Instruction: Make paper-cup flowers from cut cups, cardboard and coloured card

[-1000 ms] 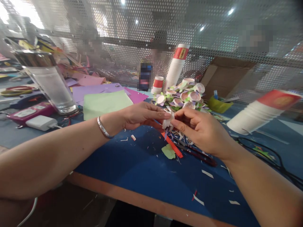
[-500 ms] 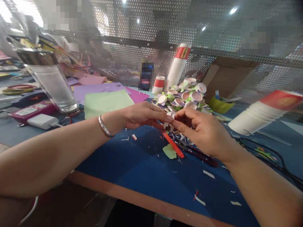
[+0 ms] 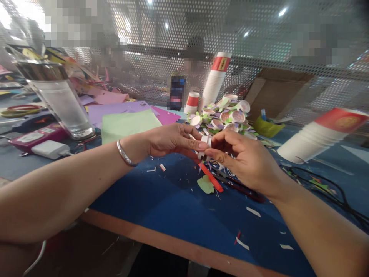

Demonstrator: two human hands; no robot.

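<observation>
Over the blue table, my left hand [image 3: 173, 141] and my right hand [image 3: 245, 159] meet at a small white paper piece [image 3: 205, 140]. Thumbs and fingers of both hands are closed on it, hiding much of its shape. Just below the fingertips lies an orange-red stick-like thing [image 3: 212, 177] beside a pale green paper scrap [image 3: 205, 184]. A dark tool with long handles [image 3: 245, 189], partly under my right hand, rests among paper shavings. Behind the hands is a heap of cut cup bottoms [image 3: 216, 124] with green and purple paper bits.
Stacked paper cups [image 3: 215, 84] stand at the back; another cup stack [image 3: 314, 134] leans at right, near a black cable [image 3: 331, 182]. At left are a tilted glass of water [image 3: 65, 105], a white charger [image 3: 50, 149] and green paper [image 3: 129, 125]. A perforated screen [image 3: 150, 57] bounds the back.
The view has shifted slightly. The white paper piece has turned a little between my fingers, and both hands keep their hold on it.
</observation>
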